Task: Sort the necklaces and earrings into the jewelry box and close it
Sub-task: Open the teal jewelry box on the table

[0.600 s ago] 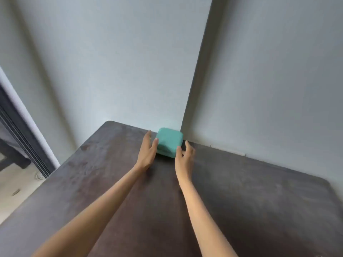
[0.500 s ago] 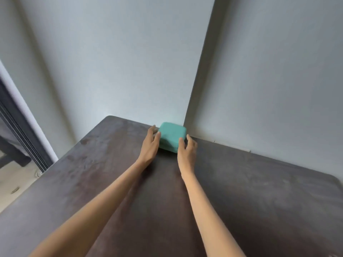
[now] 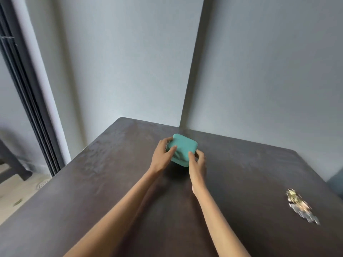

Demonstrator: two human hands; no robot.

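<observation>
On the dark matte table (image 3: 96, 182), both hands' fingers grip a rounded teal box (image 3: 182, 149), seemingly closed.

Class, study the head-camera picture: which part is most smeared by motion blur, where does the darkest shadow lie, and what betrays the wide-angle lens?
Head view: the jewelry pile at right is streaked by blur; the darkest shadow sits on the table under the teal jewelry box, between the left hand and right hand; wall edges lean, showing lens distortion.

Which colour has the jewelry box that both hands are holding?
Teal green, plain, without pattern. The head view shows the jewelry box between the left hand and right hand.
</observation>
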